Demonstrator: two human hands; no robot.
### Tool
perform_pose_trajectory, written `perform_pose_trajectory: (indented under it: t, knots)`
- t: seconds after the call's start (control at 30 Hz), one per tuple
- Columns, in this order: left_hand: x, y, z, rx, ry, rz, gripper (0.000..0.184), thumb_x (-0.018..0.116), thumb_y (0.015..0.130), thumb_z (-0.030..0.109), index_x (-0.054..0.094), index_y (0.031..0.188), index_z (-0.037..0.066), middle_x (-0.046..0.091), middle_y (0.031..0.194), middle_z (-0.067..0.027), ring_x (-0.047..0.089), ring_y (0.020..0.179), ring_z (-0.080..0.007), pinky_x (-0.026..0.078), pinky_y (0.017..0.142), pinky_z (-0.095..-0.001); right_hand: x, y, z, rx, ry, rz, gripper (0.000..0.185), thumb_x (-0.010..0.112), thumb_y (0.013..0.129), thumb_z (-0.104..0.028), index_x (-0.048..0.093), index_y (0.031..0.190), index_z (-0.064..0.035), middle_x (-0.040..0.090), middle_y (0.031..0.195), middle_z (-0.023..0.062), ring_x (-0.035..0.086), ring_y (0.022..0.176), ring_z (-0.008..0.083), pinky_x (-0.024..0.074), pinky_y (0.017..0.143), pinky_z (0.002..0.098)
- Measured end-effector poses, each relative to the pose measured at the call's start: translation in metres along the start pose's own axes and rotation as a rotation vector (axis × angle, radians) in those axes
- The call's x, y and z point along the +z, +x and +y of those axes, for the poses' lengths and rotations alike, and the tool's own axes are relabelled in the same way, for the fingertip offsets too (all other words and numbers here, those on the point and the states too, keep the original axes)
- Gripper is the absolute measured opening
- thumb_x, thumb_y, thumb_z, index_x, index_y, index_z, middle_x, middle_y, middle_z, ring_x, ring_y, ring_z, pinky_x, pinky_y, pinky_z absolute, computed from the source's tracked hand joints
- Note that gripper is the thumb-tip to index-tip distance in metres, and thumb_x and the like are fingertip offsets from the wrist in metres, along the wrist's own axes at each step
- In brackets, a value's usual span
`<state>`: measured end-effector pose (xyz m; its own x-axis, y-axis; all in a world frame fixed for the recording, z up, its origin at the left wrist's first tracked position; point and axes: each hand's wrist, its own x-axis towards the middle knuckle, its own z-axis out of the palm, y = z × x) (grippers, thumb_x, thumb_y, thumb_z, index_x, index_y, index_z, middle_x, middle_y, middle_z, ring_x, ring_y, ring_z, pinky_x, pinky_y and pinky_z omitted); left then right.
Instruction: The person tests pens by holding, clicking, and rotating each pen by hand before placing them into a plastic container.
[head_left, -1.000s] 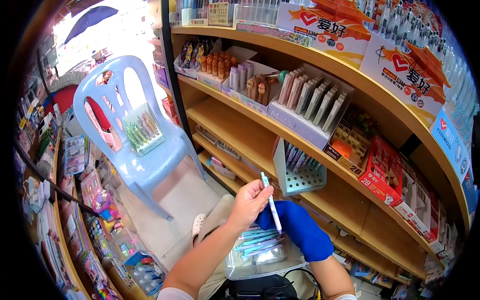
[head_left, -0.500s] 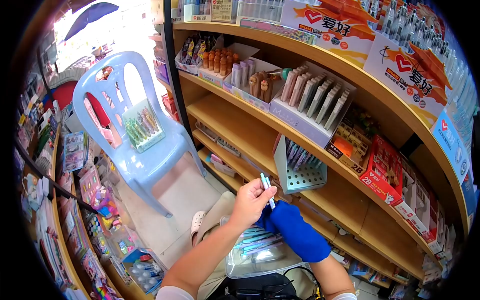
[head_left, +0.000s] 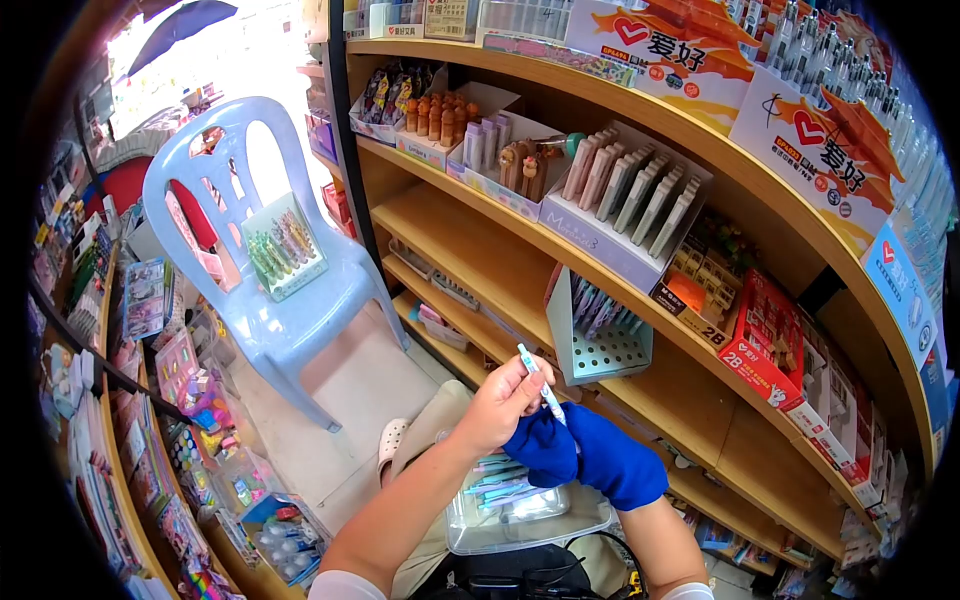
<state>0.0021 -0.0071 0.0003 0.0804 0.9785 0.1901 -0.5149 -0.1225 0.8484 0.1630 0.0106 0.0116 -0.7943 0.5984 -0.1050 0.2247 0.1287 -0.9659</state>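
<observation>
Left hand (head_left: 507,403) grips slim pen (head_left: 551,399), lower end against blue cloth (head_left: 540,450) covering right hand (head_left: 612,466); right grip can't be made out. Nearer: clear plastic box (head_left: 485,544), pens (head_left: 505,487) inside.

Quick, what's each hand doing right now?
Left hand: closed, holding a slim white-and-blue pen.
Right hand: covered by blue cloth; grip cannot be told.
</observation>
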Motion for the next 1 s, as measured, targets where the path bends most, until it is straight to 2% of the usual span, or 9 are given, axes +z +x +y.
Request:
perform_pose_trajectory:
  t: [0.2, 0.27, 0.37, 0.47, 0.57, 0.67, 0.77, 0.87, 1.0]
  knots:
    - [0.000, 0.003, -0.008, 0.062, 0.173, 0.176, 0.015, 0.057, 0.087, 0.017, 0.050, 0.086, 0.005, 0.051, 0.070, 0.0017, 0.044, 0.060, -0.0031, 0.034, 0.054, -0.0170, -0.001, 0.006, 0.023, 0.166, -0.210, 0.223, 0.024, 0.050, 0.086, -0.026, 0.058, 0.092, -0.0038, 0.059, 0.078, 0.0041, 0.053, 0.070, 0.0119, 0.0435, 0.061, 0.0260]
    - [-0.001, 0.003, -0.009, 0.058, 0.228, 0.200, 0.014, 0.059, 0.085, 0.015, 0.050, 0.084, 0.004, 0.054, 0.071, 0.0005, 0.048, 0.062, -0.0032, 0.037, 0.056, -0.0172, 0.002, 0.005, 0.011, 0.401, 0.091, 0.296, 0.034, 0.044, 0.088, -0.033, 0.057, 0.092, -0.0020, 0.059, 0.078, 0.0065, 0.055, 0.071, 0.0140, 0.0437, 0.062, 0.0273]
    - [0.002, 0.002, -0.004, 0.032, 0.263, 0.233, 0.014, 0.061, 0.083, 0.012, 0.051, 0.082, 0.003, 0.057, 0.072, -0.0007, 0.050, 0.063, -0.0037, 0.040, 0.057, -0.0176, 0.005, 0.004, -0.005, 0.366, -0.126, 0.321, 0.042, 0.039, 0.089, -0.038, 0.057, 0.092, -0.0007, 0.060, 0.076, 0.0119, 0.055, 0.072, 0.0182, 0.0437, 0.064, 0.0313]
    - [0.002, 0.002, -0.005, 0.034, 0.329, 0.257, 0.013, 0.061, 0.083, 0.012, 0.053, 0.083, 0.003, 0.057, 0.072, -0.0009, 0.051, 0.062, -0.0041, 0.040, 0.057, -0.0181, 0.011, 0.012, -0.003, 0.418, -0.041, 0.474, 0.039, 0.043, 0.085, -0.036, 0.058, 0.072, -0.0020, 0.055, 0.063, 0.0078, 0.049, 0.060, 0.0147, 0.0391, 0.057, 0.0325]
    - [0.006, 0.002, -0.005, 0.047, 0.278, 0.274, 0.012, 0.061, 0.083, 0.011, 0.054, 0.085, 0.002, 0.057, 0.072, -0.0007, 0.049, 0.061, -0.0036, 0.039, 0.054, -0.0182, 0.017, 0.011, 0.000, 0.291, -0.318, 0.496, 0.038, 0.042, 0.085, -0.035, 0.057, 0.071, -0.0026, 0.057, 0.063, 0.0116, 0.052, 0.059, 0.0202, 0.0400, 0.058, 0.0339]
    - [0.007, 0.002, -0.005, 0.030, 0.141, 0.249, 0.012, 0.061, 0.083, 0.012, 0.055, 0.085, 0.002, 0.055, 0.070, 0.0002, 0.045, 0.057, -0.0026, 0.034, 0.050, -0.0179, 0.014, 0.011, -0.001, 0.421, -0.151, 0.460, 0.038, 0.041, 0.087, -0.033, 0.055, 0.070, -0.0025, 0.058, 0.065, 0.0158, 0.056, 0.062, 0.0280, 0.0413, 0.057, 0.0362]
    - [0.008, 0.001, 0.007, -0.051, 0.026, 0.161, 0.016, 0.061, 0.084, 0.016, 0.055, 0.085, 0.001, 0.051, 0.066, 0.0018, 0.039, 0.053, -0.0025, 0.029, 0.048, -0.0174, 0.004, 0.007, 0.009, 0.287, -0.229, 0.269, 0.033, 0.042, 0.088, -0.030, 0.058, 0.085, -0.0013, 0.058, 0.070, 0.0137, 0.054, 0.068, 0.0188, 0.0422, 0.061, 0.0312]
    - [-0.002, 0.001, 0.008, -0.146, -0.083, 0.035, 0.021, 0.060, 0.084, 0.021, 0.056, 0.086, 0.001, 0.046, 0.062, 0.0028, 0.034, 0.050, -0.0036, 0.027, 0.047, -0.0172, 0.003, 0.007, 0.011, -0.031, -0.453, 0.184, 0.024, 0.048, 0.087, -0.024, 0.056, 0.080, -0.0023, 0.056, 0.064, 0.0082, 0.049, 0.059, 0.0144, 0.0399, 0.054, 0.0278]
    - [-0.008, 0.001, 0.006, -0.182, -0.266, -0.104, 0.023, 0.058, 0.085, 0.023, 0.056, 0.089, 0.000, 0.044, 0.062, 0.0025, 0.034, 0.051, -0.0045, 0.027, 0.048, -0.0173, 0.007, 0.011, 0.007, 0.073, -0.261, 0.071, 0.021, 0.056, 0.084, -0.022, 0.055, 0.078, -0.0025, 0.052, 0.060, 0.0026, 0.045, 0.053, 0.0103, 0.0381, 0.050, 0.0261]
